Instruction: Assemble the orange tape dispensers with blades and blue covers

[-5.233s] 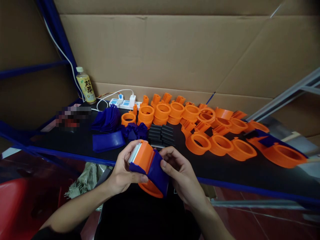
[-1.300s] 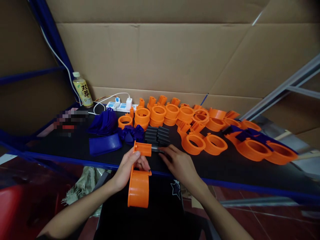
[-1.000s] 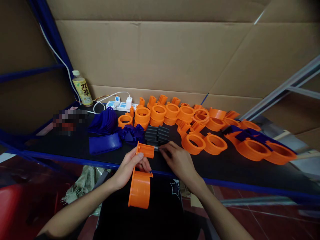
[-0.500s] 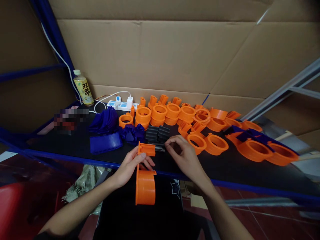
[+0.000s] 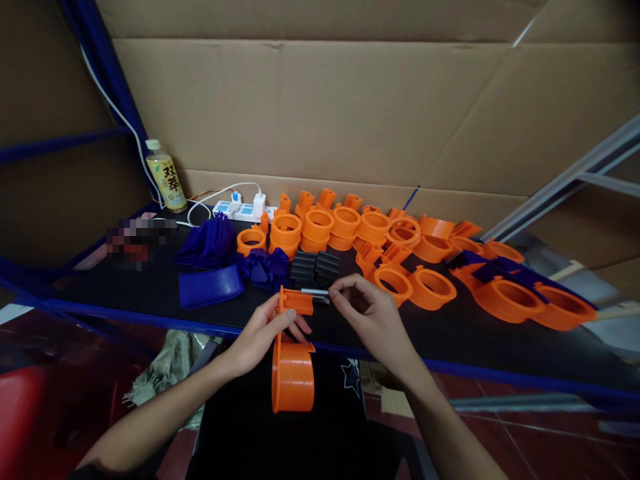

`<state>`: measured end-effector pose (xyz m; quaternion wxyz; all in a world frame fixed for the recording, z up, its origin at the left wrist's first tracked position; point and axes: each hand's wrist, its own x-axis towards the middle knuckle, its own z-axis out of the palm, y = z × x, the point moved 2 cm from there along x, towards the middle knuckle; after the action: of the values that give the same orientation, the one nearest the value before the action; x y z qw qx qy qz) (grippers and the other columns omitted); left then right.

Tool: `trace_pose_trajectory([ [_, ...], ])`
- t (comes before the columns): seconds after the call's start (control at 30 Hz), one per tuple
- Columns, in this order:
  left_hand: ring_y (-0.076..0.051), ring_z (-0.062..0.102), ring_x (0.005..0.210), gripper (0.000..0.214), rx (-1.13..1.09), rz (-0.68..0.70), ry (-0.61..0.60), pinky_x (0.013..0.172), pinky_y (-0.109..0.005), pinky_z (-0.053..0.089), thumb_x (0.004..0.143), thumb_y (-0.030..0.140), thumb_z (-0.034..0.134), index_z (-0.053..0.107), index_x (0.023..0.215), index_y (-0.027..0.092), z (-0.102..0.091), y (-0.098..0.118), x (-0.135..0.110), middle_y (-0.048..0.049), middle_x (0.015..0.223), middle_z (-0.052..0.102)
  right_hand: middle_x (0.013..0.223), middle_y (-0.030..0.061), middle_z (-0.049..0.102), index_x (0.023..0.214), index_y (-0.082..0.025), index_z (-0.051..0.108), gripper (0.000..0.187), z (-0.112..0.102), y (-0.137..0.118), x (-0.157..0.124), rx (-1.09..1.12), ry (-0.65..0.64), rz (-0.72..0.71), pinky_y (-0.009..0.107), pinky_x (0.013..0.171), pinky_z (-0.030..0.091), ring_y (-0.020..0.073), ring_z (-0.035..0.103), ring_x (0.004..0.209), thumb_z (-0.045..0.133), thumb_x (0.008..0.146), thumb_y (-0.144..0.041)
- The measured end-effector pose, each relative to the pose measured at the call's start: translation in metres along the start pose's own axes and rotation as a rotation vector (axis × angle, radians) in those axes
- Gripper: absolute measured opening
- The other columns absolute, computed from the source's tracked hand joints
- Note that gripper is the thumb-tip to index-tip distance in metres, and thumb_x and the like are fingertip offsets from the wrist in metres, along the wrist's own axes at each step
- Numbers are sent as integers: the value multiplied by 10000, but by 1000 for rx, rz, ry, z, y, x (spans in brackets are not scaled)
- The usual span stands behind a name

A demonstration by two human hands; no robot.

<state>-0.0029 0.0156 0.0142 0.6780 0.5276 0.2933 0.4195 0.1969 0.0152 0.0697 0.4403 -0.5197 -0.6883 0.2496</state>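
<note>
My left hand (image 5: pixel 267 330) is closed around the middle of an orange plastic part (image 5: pixel 293 379) with a round ring at its lower end and a short channel at its upper end. The part is held upright over the table's front edge. Between thumb and fingertips, my right hand (image 5: pixel 367 307) pinches the right end of a thin dark toothed strip (image 5: pixel 320 298). The strip's left end is at the channel's opening; whether it is inside I cannot tell. Just behind the strip lie black ribbed pieces (image 5: pixel 315 269) in a pile.
Orange ring parts (image 5: pixel 433 288) stand in rows at the back and right. Blue flat plates (image 5: pixel 211 287) and small blue pieces (image 5: pixel 263 268) lie to the left. Farther back are a power strip (image 5: pixel 245 211) and a drink bottle (image 5: pixel 167 177). Cardboard (image 5: pixel 320 107) walls the back.
The toothed strip has turned slightly, so its light teeth now show along the top. The orange part has shifted a little to the right and tilted slightly.
</note>
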Motion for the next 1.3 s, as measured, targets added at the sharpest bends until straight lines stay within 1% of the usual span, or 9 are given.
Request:
trace_pose_trajectory([
  [0.17, -197, 719, 761, 381, 44, -8, -46, 673, -267, 517, 920, 490, 589, 572, 1103, 156, 0, 1, 0, -83, 931, 714, 702, -4, 579, 866, -195, 637, 142, 8, -4, 1, -54, -44, -33, 243, 532, 403, 122, 491, 592, 626, 900, -332],
  [0.3, -195, 713, 764, 407, 71, -23, -64, 677, -268, 519, 917, 490, 592, 566, 1147, 156, -1, 1, 0, -77, 914, 711, 748, 7, 615, 865, -194, 637, 125, 14, -9, 3, -70, -63, -59, 241, 543, 416, 121, 512, 605, 626, 901, -313],
  [0.53, -193, 711, 754, 419, 54, -26, -66, 683, -269, 523, 926, 477, 584, 556, 1192, 154, -2, 1, 0, -80, 909, 710, 777, 26, 649, 874, -194, 650, 142, 14, -8, 4, -67, -66, -82, 246, 539, 427, 131, 532, 616, 620, 906, -329],
  [0.8, -193, 709, 753, 402, 63, -22, -65, 667, -260, 518, 918, 477, 603, 576, 1161, 158, 0, 2, -1, -85, 923, 711, 788, 25, 661, 846, -200, 653, 110, 13, -14, 0, -129, -37, -105, 257, 553, 429, 134, 545, 620, 630, 895, -296],
  [0.97, -198, 709, 763, 394, 72, -20, -62, 691, -272, 527, 925, 478, 591, 577, 1145, 152, 0, 3, -1, -88, 915, 709, 799, 26, 665, 861, -198, 652, 118, 15, -11, 2, -98, -74, -91, 252, 558, 436, 135, 557, 637, 621, 903, -304],
  [1.17, -193, 704, 774, 356, 99, -20, -80, 714, -284, 531, 938, 457, 580, 568, 1121, 152, -1, 5, -2, -87, 909, 710, 707, 10, 627, 847, -192, 656, 157, 16, -8, 4, -53, -90, -62, 242, 531, 421, 129, 530, 605, 618, 901, -334],
  [1.3, -193, 703, 754, 346, 106, -21, -94, 700, -285, 529, 927, 460, 601, 569, 1086, 155, -1, 5, -1, -88, 900, 712, 708, 9, 637, 851, -190, 659, 158, 14, -6, 3, -54, -114, -55, 244, 537, 432, 131, 537, 605, 628, 888, -340],
])
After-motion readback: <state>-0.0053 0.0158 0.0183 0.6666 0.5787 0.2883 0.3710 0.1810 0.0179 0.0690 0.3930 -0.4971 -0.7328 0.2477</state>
